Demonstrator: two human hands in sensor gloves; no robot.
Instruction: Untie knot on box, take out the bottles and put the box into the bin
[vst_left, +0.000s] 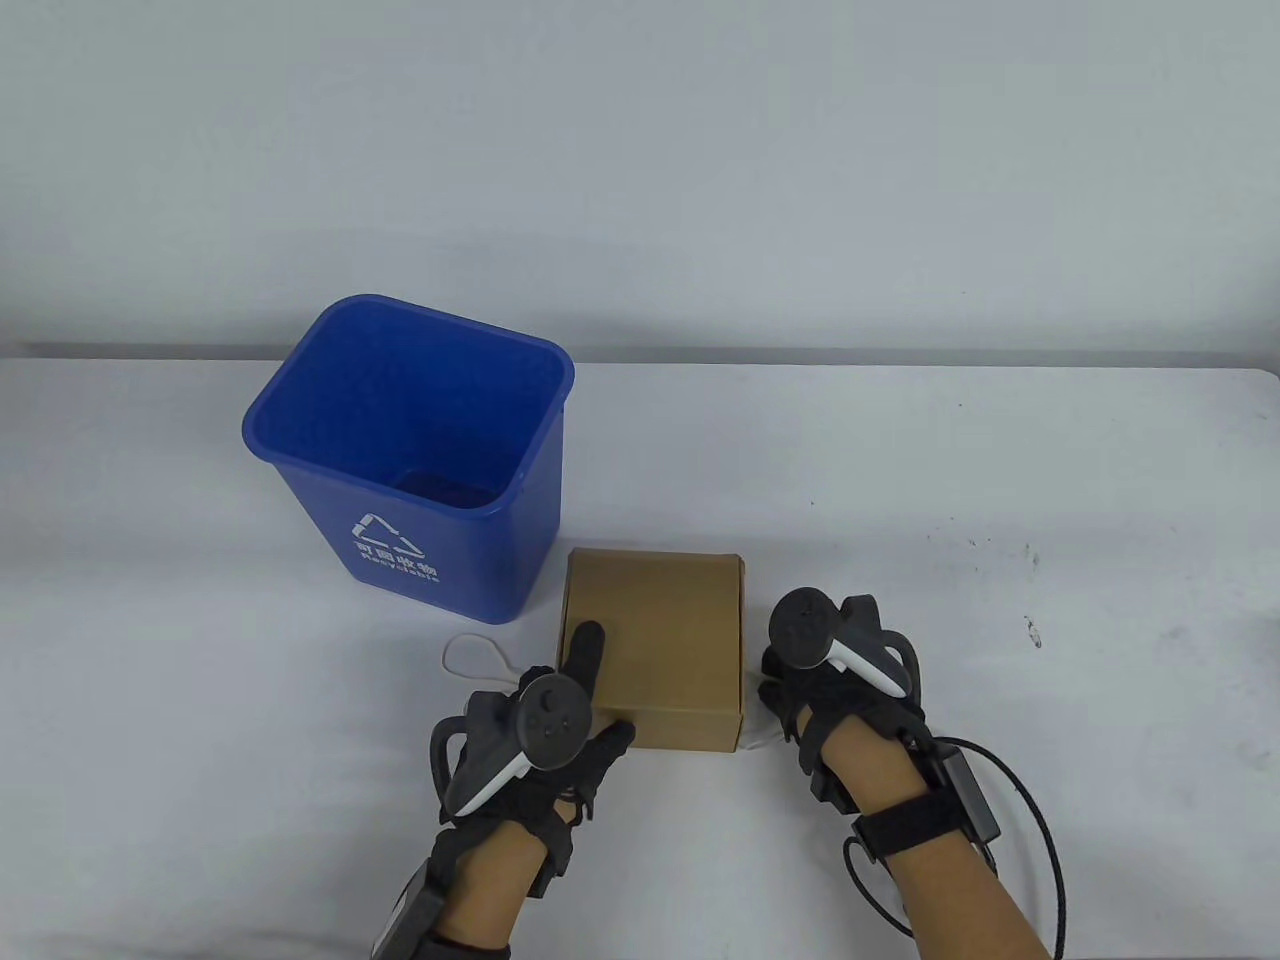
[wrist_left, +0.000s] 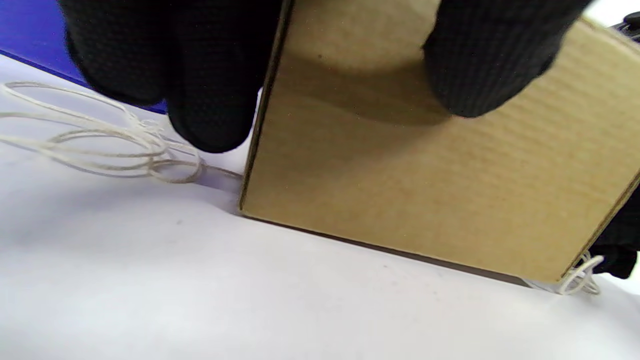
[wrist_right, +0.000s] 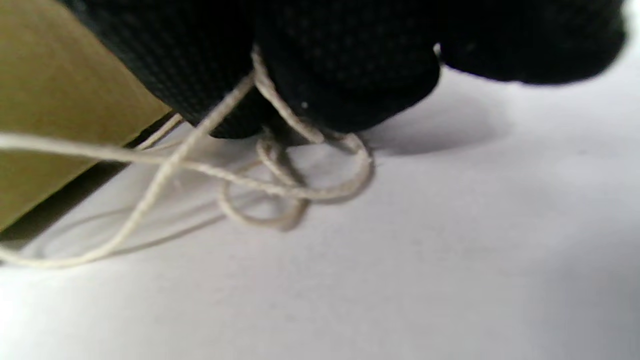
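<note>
Left hand (vst_left: 545, 735), in a black knit glove, has its grip on the box (vst_left: 655, 645): the forefinger lies straight along the lid, the thumb presses the near wall, and the other fingers (wrist_left: 210, 100) curl down beside the left wall, so the hand clamps that near left corner. Right hand (vst_left: 835, 665) sits just beside the box's right wall, fingers curled down to the worktop (vst_left: 1000, 500); the right wrist view shows its fingertips (wrist_right: 350, 85) pinching thin off-white string (wrist_right: 280, 170), which lies in loose, tangled loops on the surface beneath them. One strand runs back towards the base of the box. Another loop of the same twisted string (vst_left: 478, 655) lies on the worktop left of the box.

The box is plain brown corrugated cardboard, squarish and flat-lidded, closed, resting on the matte white worktop near its front edge. Just behind and left of it stands the bin (vst_left: 300, 400), smooth blue plastic, rectangular with rounded corners and a rolled rim, tapering downwards, with a white recycling triangle printed on its front.
</note>
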